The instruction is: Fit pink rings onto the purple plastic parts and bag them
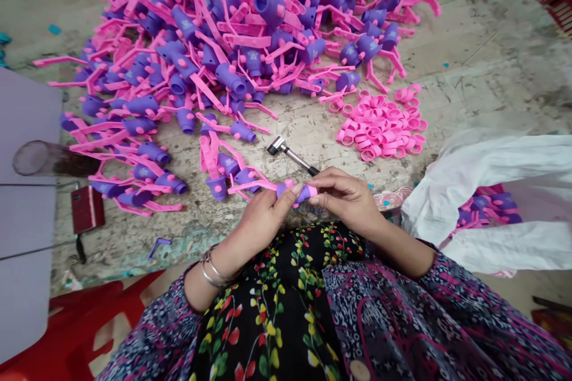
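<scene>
Between both hands is a purple plastic piece [281, 190] with a long pink arm sticking out to the left. My left hand [264, 215] is closed around its body, thumb on top. At the piece's right end, my right hand [346, 196] pinches a small pink ring [313, 191], which sits at the tip. Just beyond my right fingers lies a small hammer [290, 155] with a metal head and black grip end. Similar purple and pink pieces [227, 164] lie close to my left hand.
A large heap of purple and pink pieces [250, 41] covers the table's far side. Pink rings [384, 125] are piled at the right. A white sack [491, 155] with more pieces is at far right. At left are a glass [33, 158] and a dark red box [87, 208].
</scene>
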A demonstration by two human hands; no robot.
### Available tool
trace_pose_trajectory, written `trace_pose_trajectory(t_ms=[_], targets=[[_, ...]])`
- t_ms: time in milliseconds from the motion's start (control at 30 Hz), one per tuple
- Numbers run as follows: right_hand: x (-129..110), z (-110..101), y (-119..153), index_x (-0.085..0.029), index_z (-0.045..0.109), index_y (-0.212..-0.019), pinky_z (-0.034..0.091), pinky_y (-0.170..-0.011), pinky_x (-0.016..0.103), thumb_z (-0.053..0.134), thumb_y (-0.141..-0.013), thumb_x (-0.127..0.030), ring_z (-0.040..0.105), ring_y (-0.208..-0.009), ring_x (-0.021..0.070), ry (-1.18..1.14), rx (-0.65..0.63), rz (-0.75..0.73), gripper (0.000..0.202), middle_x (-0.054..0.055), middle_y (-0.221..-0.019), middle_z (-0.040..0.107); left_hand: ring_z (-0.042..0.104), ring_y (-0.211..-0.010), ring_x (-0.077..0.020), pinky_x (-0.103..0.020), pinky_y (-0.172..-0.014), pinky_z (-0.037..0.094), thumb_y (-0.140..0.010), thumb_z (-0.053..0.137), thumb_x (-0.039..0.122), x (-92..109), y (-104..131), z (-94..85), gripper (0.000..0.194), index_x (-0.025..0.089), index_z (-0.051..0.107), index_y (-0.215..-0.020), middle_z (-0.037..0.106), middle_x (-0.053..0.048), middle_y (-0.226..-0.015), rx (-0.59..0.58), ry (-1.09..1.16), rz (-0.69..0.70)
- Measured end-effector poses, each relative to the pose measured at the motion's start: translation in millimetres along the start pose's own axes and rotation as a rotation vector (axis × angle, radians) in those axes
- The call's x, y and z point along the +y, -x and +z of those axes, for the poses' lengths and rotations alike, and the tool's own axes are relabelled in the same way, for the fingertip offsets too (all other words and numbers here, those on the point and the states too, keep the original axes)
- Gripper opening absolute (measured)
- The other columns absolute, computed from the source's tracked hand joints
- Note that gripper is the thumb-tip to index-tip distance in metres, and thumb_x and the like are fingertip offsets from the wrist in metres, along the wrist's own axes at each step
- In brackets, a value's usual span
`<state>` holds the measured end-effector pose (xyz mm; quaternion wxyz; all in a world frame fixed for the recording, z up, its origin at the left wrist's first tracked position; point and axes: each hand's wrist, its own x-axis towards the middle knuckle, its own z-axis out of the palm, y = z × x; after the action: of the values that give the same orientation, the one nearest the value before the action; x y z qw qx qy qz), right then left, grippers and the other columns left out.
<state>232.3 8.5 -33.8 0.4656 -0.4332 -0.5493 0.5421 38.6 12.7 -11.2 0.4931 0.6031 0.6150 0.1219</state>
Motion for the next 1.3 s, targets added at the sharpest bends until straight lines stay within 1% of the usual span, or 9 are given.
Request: trace_pose_trajectory(t_ms=[100, 300, 367, 500, 600, 700, 900, 1067, 1300], targets=[[2.5, 1.4, 0.1, -0.032, 0.076, -0.096, 0.053, -0.080, 0.033, 0.077, -0.077, -0.020, 0.064, -0.084, 0.0151, 0.012, 0.016, -0.030, 0.023, 0.001, -0.090, 0.068, 0.048, -0.054, -0.0159, -0.029, -0.057, 0.037, -0.090, 0.036, 0.066, 0.0, 2.2, 1.6, 0.055, 0.021, 0.048, -0.061, 0.048, 0.002, -0.051, 0.041, -0.085, 0.029], [8.7, 7.6, -2.0, -0.028, 0.076, -0.093, 0.054, -0.076, 0.030, 0.077, -0.076, -0.017, 0.064, -0.082, 0.0145, 0.102, 0.099, -0.180, 0.020, 0.001, -0.086, 0.069, 0.054, -0.066, -0.0192, -0.030, -0.061, 0.038, -0.091, 0.034, 0.065, 0.2, -0.6, 6.0, 0.053, 0.020, 0.056, -0.074, 0.059, -0.003, -0.069, 0.163, -0.267, 0.087], [8.7, 10.9, -2.8, -0.027, 0.075, -0.095, 0.053, -0.075, 0.029, 0.077, -0.076, -0.016, 0.064, -0.081, 0.0140, 0.112, 0.108, -0.199, 0.022, 0.001, -0.085, 0.068, 0.051, -0.062, -0.0177, -0.029, -0.060, 0.037, -0.092, 0.032, 0.063, -3.2, -2.6, 6.7, 0.052, 0.020, 0.053, -0.071, 0.055, -0.001, -0.063, 0.128, -0.203, 0.086], [1.8, 16.2, -4.2, -0.027, 0.074, -0.100, 0.054, -0.075, 0.028, 0.075, -0.078, -0.017, 0.065, -0.083, 0.0138, 0.136, 0.064, -0.216, 0.024, 0.002, -0.088, 0.068, 0.039, -0.048, -0.0123, -0.027, -0.053, 0.033, -0.094, 0.025, 0.063, -11.0, -2.5, 5.7, 0.056, 0.021, 0.042, -0.061, 0.039, 0.004, -0.047, -0.012, 0.122, 0.061], [-6.2, 17.8, -3.1, -0.027, 0.072, -0.105, 0.054, -0.079, 0.030, 0.075, -0.079, -0.022, 0.065, -0.086, 0.0145, 0.151, 0.000, -0.199, 0.026, 0.002, -0.094, 0.069, 0.035, -0.044, -0.0102, -0.026, -0.050, 0.031, -0.094, 0.019, 0.065, -13.6, 1.4, 4.5, 0.060, 0.021, 0.039, -0.059, 0.037, 0.004, -0.045, -0.051, 0.290, 0.024], [-10.8, 18.2, 0.4, -0.025, 0.069, -0.111, 0.055, -0.076, 0.029, 0.076, -0.079, -0.025, 0.064, -0.084, 0.0140, 0.084, -0.007, -0.140, 0.033, 0.003, -0.096, 0.066, 0.035, -0.043, -0.0095, -0.025, -0.049, 0.030, -0.094, 0.021, 0.065, -14.5, 4.1, 4.7, 0.060, 0.020, 0.040, -0.059, 0.038, 0.004, -0.045, -0.057, 0.364, 0.004], [-14.0, 18.2, 4.9, -0.022, 0.068, -0.108, 0.053, -0.068, 0.026, 0.071, -0.084, -0.029, 0.060, -0.076, 0.0125, 0.114, -0.013, -0.134, 0.026, 0.002, -0.087, 0.062, 0.031, -0.042, -0.0090, -0.025, -0.047, 0.026, -0.094, 0.022, 0.066, -14.1, 2.6, 5.7, 0.060, 0.020, 0.040, -0.059, 0.037, 0.005, -0.045, -0.099, 0.436, 0.013], [-15.1, 17.7, 4.3, -0.023, 0.068, -0.110, 0.052, -0.065, 0.025, 0.069, -0.085, -0.034, 0.059, -0.073, 0.0128, 0.211, -0.017, -0.162, 0.027, 0.001, -0.082, 0.061, 0.033, -0.042, -0.0090, -0.027, -0.049, 0.028, -0.094, 0.023, 0.065, -9.4, 2.9, 2.5, 0.061, 0.020, 0.040, -0.057, 0.037, 0.005, -0.043, -0.125, 0.370, 0.052], [-13.2, 18.6, 2.7, -0.022, 0.070, -0.106, 0.051, -0.063, 0.023, 0.069, -0.086, -0.032, 0.060, -0.068, 0.0116, 0.274, 0.007, -0.226, 0.023, 0.000, -0.077, 0.063, 0.029, -0.042, -0.0082, -0.026, -0.048, 0.026, -0.093, 0.023, 0.066, -9.4, 1.9, 2.6, 0.060, 0.020, 0.037, -0.057, 0.033, 0.005, -0.044, -0.148, 0.370, 0.030]])
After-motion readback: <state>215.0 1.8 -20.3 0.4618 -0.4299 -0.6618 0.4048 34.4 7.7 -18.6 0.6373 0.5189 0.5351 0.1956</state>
